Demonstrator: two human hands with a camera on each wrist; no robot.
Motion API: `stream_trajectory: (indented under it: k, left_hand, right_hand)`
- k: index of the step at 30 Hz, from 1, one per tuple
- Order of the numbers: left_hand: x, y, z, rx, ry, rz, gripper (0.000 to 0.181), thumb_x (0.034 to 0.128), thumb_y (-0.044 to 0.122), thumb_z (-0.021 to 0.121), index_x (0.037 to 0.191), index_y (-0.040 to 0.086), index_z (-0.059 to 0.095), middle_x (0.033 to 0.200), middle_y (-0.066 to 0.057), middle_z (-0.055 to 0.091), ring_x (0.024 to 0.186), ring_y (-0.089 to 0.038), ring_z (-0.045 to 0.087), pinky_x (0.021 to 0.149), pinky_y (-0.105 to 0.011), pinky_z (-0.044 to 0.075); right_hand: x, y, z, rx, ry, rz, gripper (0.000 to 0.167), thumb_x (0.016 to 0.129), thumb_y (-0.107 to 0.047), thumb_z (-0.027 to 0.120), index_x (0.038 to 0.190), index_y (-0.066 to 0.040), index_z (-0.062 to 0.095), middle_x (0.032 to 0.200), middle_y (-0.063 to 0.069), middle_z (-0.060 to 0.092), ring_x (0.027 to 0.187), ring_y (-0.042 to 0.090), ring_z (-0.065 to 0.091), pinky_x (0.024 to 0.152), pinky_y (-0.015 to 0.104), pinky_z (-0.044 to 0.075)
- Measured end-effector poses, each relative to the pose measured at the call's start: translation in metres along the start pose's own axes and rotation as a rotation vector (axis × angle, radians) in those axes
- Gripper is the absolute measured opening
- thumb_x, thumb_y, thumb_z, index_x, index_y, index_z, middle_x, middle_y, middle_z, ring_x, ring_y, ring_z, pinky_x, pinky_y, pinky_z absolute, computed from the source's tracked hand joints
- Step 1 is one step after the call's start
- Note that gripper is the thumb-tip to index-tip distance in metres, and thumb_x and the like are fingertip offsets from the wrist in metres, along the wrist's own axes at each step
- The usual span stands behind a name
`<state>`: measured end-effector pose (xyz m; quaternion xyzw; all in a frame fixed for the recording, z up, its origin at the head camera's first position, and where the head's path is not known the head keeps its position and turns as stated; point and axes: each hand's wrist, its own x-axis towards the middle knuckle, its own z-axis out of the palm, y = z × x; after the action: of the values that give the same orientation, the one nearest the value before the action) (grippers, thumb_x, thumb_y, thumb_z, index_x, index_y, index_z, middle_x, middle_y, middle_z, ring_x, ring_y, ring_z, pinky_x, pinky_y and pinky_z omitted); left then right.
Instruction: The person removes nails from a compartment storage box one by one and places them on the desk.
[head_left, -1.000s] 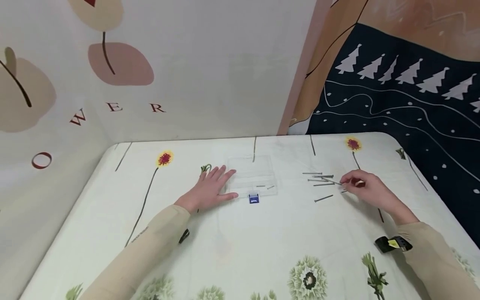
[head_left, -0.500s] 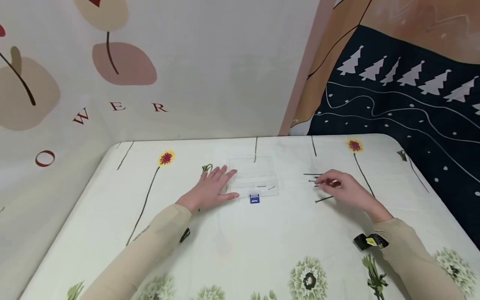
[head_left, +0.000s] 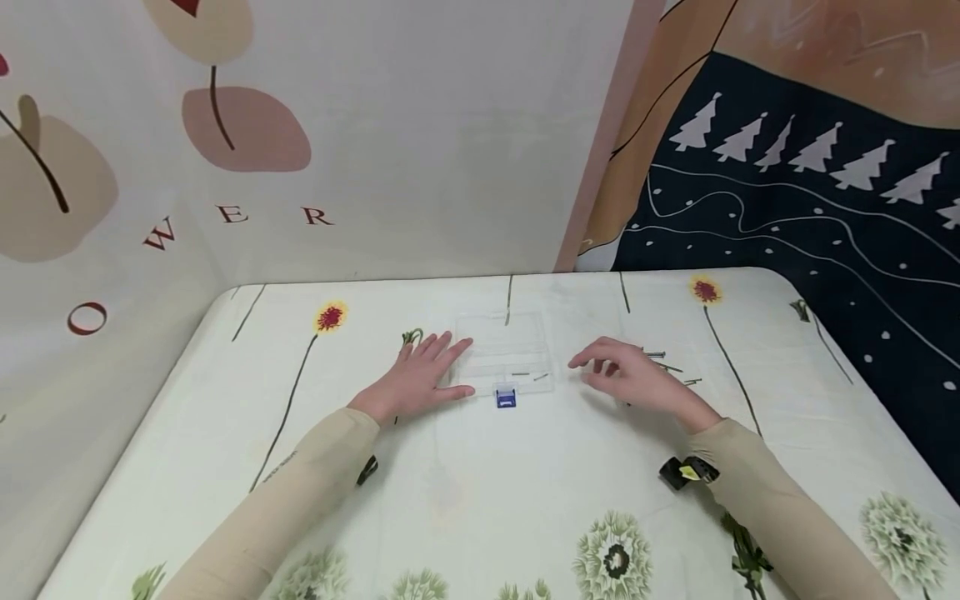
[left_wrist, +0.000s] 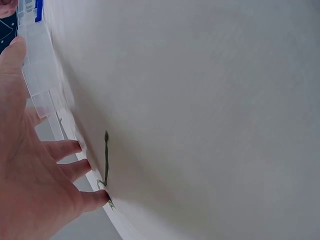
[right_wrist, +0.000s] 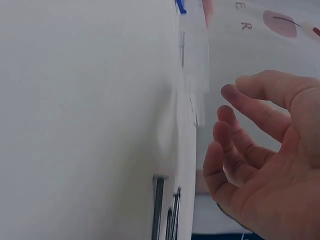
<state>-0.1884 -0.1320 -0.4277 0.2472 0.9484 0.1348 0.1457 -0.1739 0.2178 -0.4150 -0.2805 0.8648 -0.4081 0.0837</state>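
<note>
A clear plastic box [head_left: 501,364] with a blue latch [head_left: 506,399] lies on the table, and two small nails [head_left: 520,374] are inside near its front. My left hand [head_left: 412,379] is spread flat at the box's left side, its fingers and thumb touching or close to that edge. Between the box and a loose group of nails [head_left: 654,355] is my right hand [head_left: 626,377], raised above the cloth. In the right wrist view its fingers [right_wrist: 245,145] are loosely bent, and nothing shows between them. The right hand hides some of the nails.
A flower-printed white cloth [head_left: 480,500] covers the table. Behind it hangs a pale printed curtain [head_left: 420,167], with a dark tree-patterned cloth [head_left: 787,200] at the right. Each wrist wears a black camera [head_left: 686,472].
My right hand has moved left, from the right end of the nails across them toward the box, uncovering nails behind it. My left hand stays in place.
</note>
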Motion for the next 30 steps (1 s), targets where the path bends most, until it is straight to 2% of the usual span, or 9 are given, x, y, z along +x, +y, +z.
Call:
stream_trajectory:
  k: [2, 4, 8, 12, 17, 30]
  left_hand:
    - [0.000, -0.001, 0.000, -0.004, 0.003, 0.005, 0.084, 0.0912, 0.063, 0.050, 0.156, 0.022, 0.017, 0.159, -0.018, 0.012, 0.144, -0.039, 0.008, 0.109, -0.064, 0.003]
    - [0.000, -0.001, 0.001, -0.007, 0.003, 0.006, 0.084, 0.0911, 0.063, 0.050, 0.156, 0.023, 0.017, 0.159, -0.018, 0.012, 0.144, -0.039, 0.008, 0.109, -0.064, 0.004]
    - [-0.001, -0.002, 0.000, -0.012, 0.005, 0.009, 0.084, 0.0910, 0.063, 0.051, 0.156, 0.023, 0.017, 0.159, -0.018, 0.012, 0.144, -0.039, 0.008, 0.109, -0.064, 0.003]
    - [-0.001, -0.001, 0.000, -0.018, 0.008, 0.012, 0.084, 0.0907, 0.063, 0.052, 0.156, 0.023, 0.018, 0.159, -0.018, 0.013, 0.144, -0.039, 0.008, 0.110, -0.064, 0.003]
    - [-0.001, -0.001, 0.001, -0.015, 0.005, 0.011, 0.085, 0.0902, 0.064, 0.051, 0.156, 0.023, 0.018, 0.159, -0.018, 0.012, 0.144, -0.039, 0.007, 0.109, -0.064, 0.003]
    - [-0.001, 0.001, 0.000, -0.003, 0.008, 0.004, 0.084, 0.0910, 0.062, 0.052, 0.156, 0.022, 0.018, 0.159, -0.018, 0.013, 0.144, -0.039, 0.008, 0.110, -0.063, 0.003]
  right_hand:
    - [0.005, -0.004, 0.005, -0.019, -0.016, -0.019, 0.022, 0.093, -0.005, 0.063, 0.114, -0.005, 0.069, 0.106, 0.010, 0.060, 0.085, 0.017, 0.054, 0.076, 0.035, 0.049]
    - [0.010, -0.006, 0.010, -0.034, -0.038, -0.022, 0.023, 0.093, -0.006, 0.062, 0.115, -0.006, 0.069, 0.106, 0.011, 0.058, 0.086, 0.017, 0.053, 0.077, 0.037, 0.049]
    - [0.019, -0.011, 0.019, -0.054, -0.075, -0.031, 0.026, 0.091, -0.006, 0.063, 0.116, -0.006, 0.069, 0.107, 0.012, 0.054, 0.086, 0.018, 0.052, 0.077, 0.037, 0.048]
    - [0.024, -0.014, 0.025, -0.087, -0.100, -0.005, 0.026, 0.090, -0.007, 0.066, 0.116, -0.007, 0.070, 0.104, 0.011, 0.051, 0.081, 0.017, 0.047, 0.072, 0.033, 0.044]
    - [0.028, -0.017, 0.029, -0.121, -0.099, 0.034, 0.025, 0.088, -0.008, 0.067, 0.112, -0.007, 0.073, 0.101, 0.008, 0.048, 0.075, 0.017, 0.042, 0.067, 0.030, 0.038]
    - [0.032, -0.019, 0.034, -0.106, -0.095, 0.069, 0.021, 0.085, -0.008, 0.069, 0.105, -0.006, 0.074, 0.098, 0.007, 0.043, 0.071, 0.016, 0.040, 0.065, 0.029, 0.036]
